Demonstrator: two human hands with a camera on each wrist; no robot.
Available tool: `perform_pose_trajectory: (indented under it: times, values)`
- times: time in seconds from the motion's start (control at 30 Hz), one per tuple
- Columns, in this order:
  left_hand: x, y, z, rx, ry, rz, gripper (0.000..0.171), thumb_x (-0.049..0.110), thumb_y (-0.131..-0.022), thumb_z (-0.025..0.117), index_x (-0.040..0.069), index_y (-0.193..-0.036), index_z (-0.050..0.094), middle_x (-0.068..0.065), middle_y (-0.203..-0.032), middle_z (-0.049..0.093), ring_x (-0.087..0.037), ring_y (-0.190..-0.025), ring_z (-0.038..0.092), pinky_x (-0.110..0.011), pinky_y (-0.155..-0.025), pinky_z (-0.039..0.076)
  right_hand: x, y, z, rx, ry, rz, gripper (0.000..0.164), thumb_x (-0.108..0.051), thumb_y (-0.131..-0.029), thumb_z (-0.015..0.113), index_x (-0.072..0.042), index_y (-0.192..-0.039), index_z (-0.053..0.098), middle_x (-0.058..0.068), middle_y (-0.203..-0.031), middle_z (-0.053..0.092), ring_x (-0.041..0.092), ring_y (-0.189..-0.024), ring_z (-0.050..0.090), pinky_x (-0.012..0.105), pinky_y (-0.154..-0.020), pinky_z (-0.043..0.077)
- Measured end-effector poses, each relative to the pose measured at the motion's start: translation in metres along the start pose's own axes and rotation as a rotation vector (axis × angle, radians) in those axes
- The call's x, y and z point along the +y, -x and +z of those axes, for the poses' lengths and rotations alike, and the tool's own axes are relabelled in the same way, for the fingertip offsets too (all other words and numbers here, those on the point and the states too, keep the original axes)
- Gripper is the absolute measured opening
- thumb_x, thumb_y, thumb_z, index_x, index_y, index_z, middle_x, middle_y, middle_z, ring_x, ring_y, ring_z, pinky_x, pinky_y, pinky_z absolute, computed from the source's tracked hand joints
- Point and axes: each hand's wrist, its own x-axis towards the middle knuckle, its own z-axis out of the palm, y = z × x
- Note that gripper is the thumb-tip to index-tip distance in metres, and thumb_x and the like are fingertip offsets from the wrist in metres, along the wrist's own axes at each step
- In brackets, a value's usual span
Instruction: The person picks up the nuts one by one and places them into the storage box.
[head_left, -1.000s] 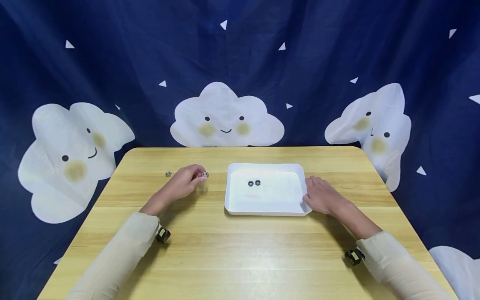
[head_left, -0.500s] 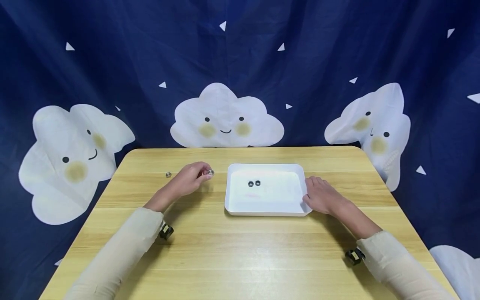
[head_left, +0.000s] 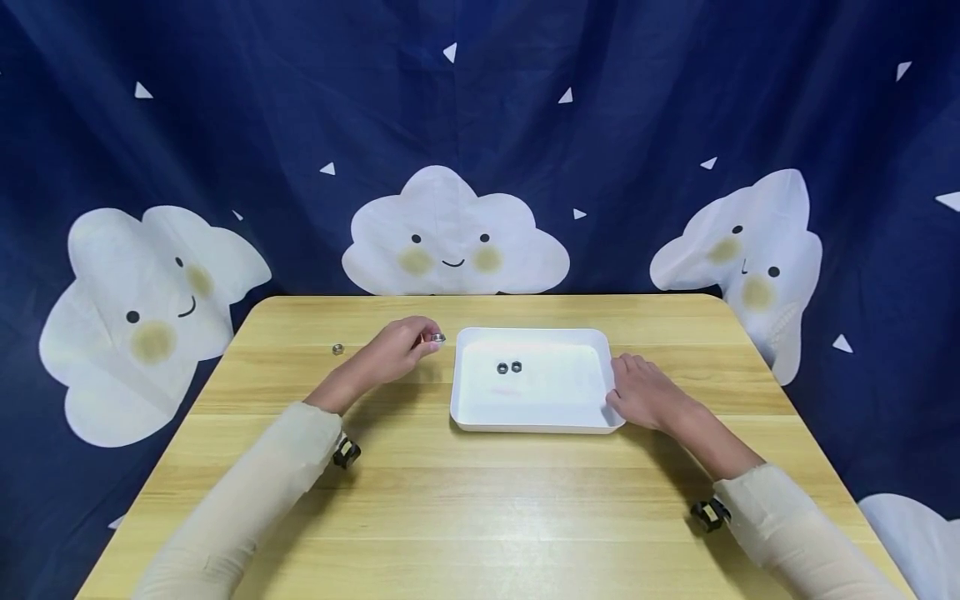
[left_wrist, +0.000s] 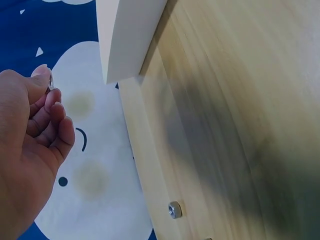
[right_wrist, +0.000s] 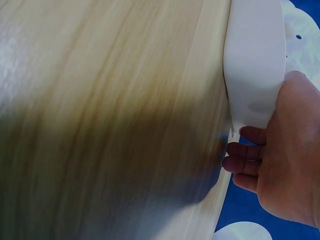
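Nut (head_left: 438, 338) sits pinched in the left hand (head_left: 395, 347), near the tray (head_left: 547, 404) — probably 'cause it's so tiny — while the right hand (head_left: 643, 392), well apart, grips the tray's closer end, likely so it won't slide.

Widest free room: table (head_left: 525, 517), near side of tray (head_left: 536, 429), between left sleeve (head_left: 247, 500) and right sleeve (head_left: 795, 533); hand could pass there. Between held nut (head_left: 438, 338) in left hand (head_left: 390, 352) and tray's left wall, only narrow gap. Right hand (head_left: 645, 392) blocks most of tray's right side. Inside tray, pair of nuts (head_left: 502, 368) stands in way left of middle; right part has room. Behind tray, short strip, then curtain (head_left: 630, 142). Lone nut (head_left: 337, 349) reachable from left; left hand obstructs from right.
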Motion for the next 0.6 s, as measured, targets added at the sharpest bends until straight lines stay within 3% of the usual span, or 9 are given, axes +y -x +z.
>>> perform_pose_trajectory:
  times: [0.13, 0.27, 0.6]
  values:
    - [0.004, -0.005, 0.005, -0.008, -0.018, 0.037, 0.023, 0.020, -0.104, 0.063, 0.001, -0.118, 0.067, -0.007, -0.099, 0.067, -0.019, -0.089, 0.059, -0.036, -0.081, 0.052, -0.001, 0.001, 0.000, -0.010, -0.003, 0.004, 0.055, -0.021, -0.098, 0.044, 0.016, -0.139, 0.041, 0.032, -0.139, 0.050, 0.047, -0.130, 0.048, 0.064, -0.113, 0.038]
    - [0.010, -0.010, 0.009, -0.023, -0.041, 0.065, 0.025, 0.021, -0.105, 0.062, 0.000, -0.119, 0.067, -0.008, -0.101, 0.069, -0.019, -0.090, 0.061, -0.036, -0.082, 0.054, -0.001, 0.000, 0.000, -0.006, -0.002, 0.001, 0.050, -0.021, -0.098, 0.045, 0.014, -0.134, 0.044, 0.030, -0.134, 0.052, 0.045, -0.126, 0.049, 0.063, -0.110, 0.040]
    - [0.025, -0.022, 0.013, -0.077, -0.017, 0.061, 0.026, 0.025, -0.104, 0.064, 0.003, -0.118, 0.067, -0.005, -0.102, 0.069, -0.017, -0.089, 0.062, -0.032, -0.081, 0.055, 0.001, -0.001, 0.001, 0.001, -0.006, -0.002, 0.046, -0.022, -0.097, 0.045, 0.012, -0.129, 0.045, 0.028, -0.130, 0.053, 0.043, -0.121, 0.050, 0.062, -0.107, 0.041]
